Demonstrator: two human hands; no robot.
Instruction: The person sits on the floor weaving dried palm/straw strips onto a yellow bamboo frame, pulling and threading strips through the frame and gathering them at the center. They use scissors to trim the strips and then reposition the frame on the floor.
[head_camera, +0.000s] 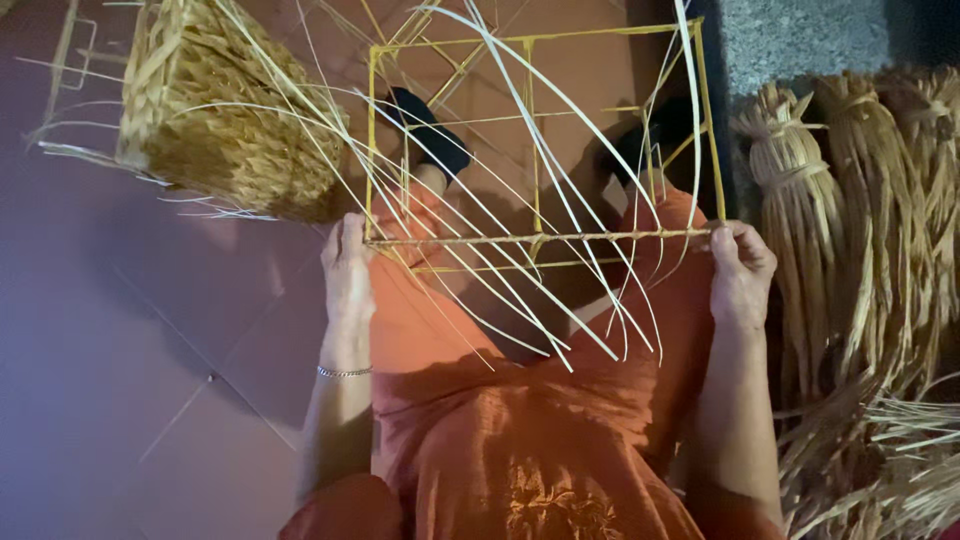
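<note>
- here, we see the wire frame (535, 130) only in part: its far corners blur into the tiled floor (150, 330), and loose pale strands (560, 200) cross it so that some bars are hard to follow.
- our feet in dark shoes (430, 135) show through the frame; the right one is mostly hidden in shadow.
- the woven basket (225, 110) at upper left is cut off by the top edge, and we make out no labels or packages anywhere.
- bundles of dried straw (860, 220) stand at the right, running past the edge.
- the yellow frame lies over our knees in orange cloth; its near bar, wound with strand, runs left to right between our hands.
- our left hand (347, 270) is closed on the bar's left end.
- our right hand (740, 270) is closed on its right end.
</note>
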